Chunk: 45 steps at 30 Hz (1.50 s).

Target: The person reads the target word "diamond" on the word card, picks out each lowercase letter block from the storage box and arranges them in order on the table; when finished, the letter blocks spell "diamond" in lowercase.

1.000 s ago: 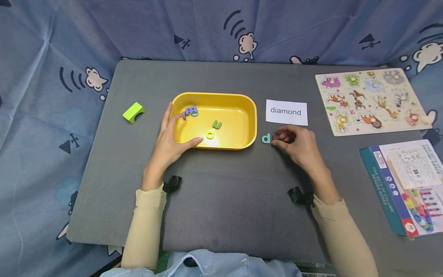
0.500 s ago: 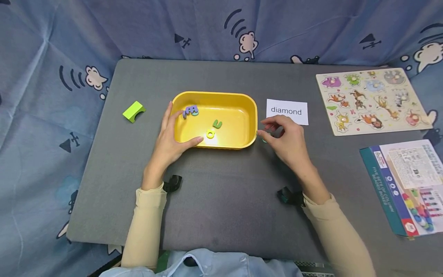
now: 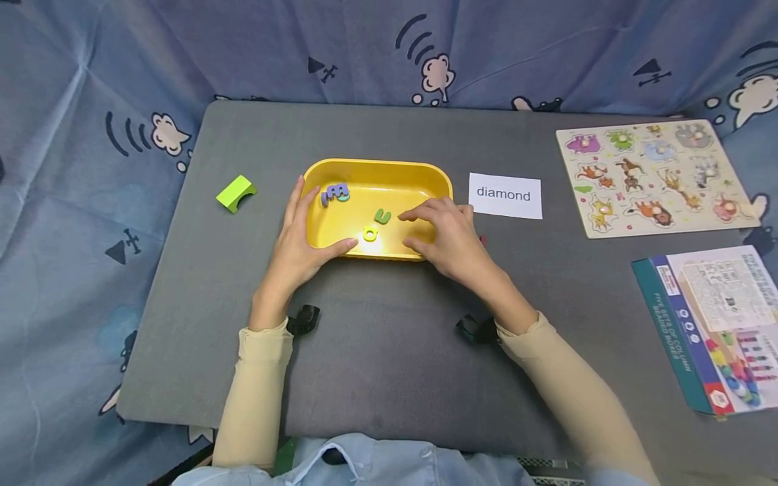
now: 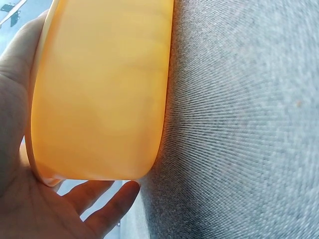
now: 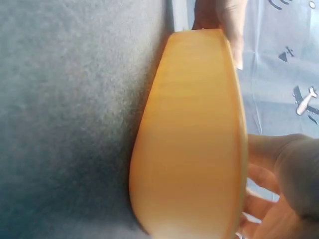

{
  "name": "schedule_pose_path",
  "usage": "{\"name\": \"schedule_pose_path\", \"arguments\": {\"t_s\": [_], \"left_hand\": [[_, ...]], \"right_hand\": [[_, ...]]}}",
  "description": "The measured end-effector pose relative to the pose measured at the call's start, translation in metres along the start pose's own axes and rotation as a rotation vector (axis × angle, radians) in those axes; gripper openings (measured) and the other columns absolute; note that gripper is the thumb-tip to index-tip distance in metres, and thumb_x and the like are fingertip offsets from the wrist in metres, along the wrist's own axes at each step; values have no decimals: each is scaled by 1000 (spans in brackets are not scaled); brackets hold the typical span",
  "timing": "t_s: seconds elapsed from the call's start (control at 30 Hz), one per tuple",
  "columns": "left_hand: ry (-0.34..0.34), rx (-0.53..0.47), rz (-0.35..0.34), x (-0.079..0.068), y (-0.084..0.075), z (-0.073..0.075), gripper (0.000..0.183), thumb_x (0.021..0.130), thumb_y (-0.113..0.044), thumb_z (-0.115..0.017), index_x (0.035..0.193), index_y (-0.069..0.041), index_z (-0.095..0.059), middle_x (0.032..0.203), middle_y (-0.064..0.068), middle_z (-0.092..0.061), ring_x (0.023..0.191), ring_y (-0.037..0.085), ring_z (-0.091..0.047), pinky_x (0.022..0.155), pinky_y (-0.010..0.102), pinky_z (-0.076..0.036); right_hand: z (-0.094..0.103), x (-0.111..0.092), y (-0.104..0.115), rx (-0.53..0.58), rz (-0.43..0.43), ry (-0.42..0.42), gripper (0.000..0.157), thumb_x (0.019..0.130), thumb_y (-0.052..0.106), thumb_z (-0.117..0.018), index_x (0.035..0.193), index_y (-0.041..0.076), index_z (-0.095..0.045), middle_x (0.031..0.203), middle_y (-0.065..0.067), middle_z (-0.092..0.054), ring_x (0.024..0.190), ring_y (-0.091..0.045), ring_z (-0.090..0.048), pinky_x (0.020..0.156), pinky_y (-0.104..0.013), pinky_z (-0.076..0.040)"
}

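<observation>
Your left hand [image 3: 296, 246] grips the yellow tray [image 3: 379, 171], purple m [image 3: 338, 190], green letter [image 3: 382, 217] and yellow letter [image 3: 370, 234] left inside; your right hand [image 3: 451, 239], seemingly empty, spreads wide there, one red piece [image 3: 483, 240] lying outside.

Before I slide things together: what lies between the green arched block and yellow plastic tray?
Grey tabletop, then the left hand, touching the tray; the head view shows it.

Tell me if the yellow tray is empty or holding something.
Not empty: the head view shows a green letter, a yellow letter and purple letters inside the tray, most floor bare.
</observation>
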<state>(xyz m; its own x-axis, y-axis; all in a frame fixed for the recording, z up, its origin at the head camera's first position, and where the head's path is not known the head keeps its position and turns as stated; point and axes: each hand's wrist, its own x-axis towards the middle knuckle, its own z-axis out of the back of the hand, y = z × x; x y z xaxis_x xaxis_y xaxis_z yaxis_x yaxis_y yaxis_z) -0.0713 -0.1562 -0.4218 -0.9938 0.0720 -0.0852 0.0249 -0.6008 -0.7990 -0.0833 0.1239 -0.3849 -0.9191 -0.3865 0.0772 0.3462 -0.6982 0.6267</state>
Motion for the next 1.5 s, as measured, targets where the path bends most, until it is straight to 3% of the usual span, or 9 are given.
{"name": "schedule_pose_path", "arguments": {"t_s": [0.13,0.27,0.4,0.6,1.1,1.3,1.5], "left_hand": [[0,-2,2,0,-1,1,108,80,-51,-90,167,-25,-31,179,-17,2,163,30,-21,125,66,-28],[1,-5,-3,-1,-1,1,108,81,-50,-90,167,-24,-31,178,-18,2,164,30,-21,125,66,-27],[1,-5,-7,-1,-1,1,107,81,-50,-90,167,-23,-32,178,-19,2,163,30,-21,125,65,-28],[2,-5,-10,0,-3,0,106,81,-50,-89,166,-21,-33,179,-16,1,163,31,-23,124,65,-29],[2,-7,-5,0,-3,1,105,81,-52,-89,165,-21,-35,179,-16,2,162,31,-24,124,64,-31],[0,-6,-1,-1,-3,1,103,81,-51,-89,164,-21,-36,179,-16,2,162,32,-24,123,66,-31],[-2,0,-4,-1,-2,1,103,81,-50,-90,164,-21,-36,179,-15,2,163,31,-21,125,66,-29]], "right_hand": [[-7,15,2,25,75,85,31,88,6,-85,118,7,-79,99,-9,-75,102,-28,-62,99,-51,-37],[-12,29,3,74,117,183,29,91,3,-81,120,5,-78,102,-12,-75,100,-29,-64,93,-44,-51],[-18,42,3,81,94,250,33,91,3,-81,124,4,-77,108,-12,-76,100,-28,-66,93,-42,-54],[-26,56,2,78,55,324,33,90,-1,-78,122,3,-77,95,-10,-73,86,-23,-63,82,-35,-53],[-36,68,1,68,48,358,23,90,4,-82,113,6,-81,80,-6,-67,73,-19,-58,72,-30,-46],[-32,67,1,51,15,329,23,88,13,-87,108,7,-79,91,-6,-68,86,-21,-60,85,-33,-49],[-11,59,5,96,5,274,29,86,18,-90,111,9,-78,103,-6,-75,96,-23,-64,88,-36,-52]]}}
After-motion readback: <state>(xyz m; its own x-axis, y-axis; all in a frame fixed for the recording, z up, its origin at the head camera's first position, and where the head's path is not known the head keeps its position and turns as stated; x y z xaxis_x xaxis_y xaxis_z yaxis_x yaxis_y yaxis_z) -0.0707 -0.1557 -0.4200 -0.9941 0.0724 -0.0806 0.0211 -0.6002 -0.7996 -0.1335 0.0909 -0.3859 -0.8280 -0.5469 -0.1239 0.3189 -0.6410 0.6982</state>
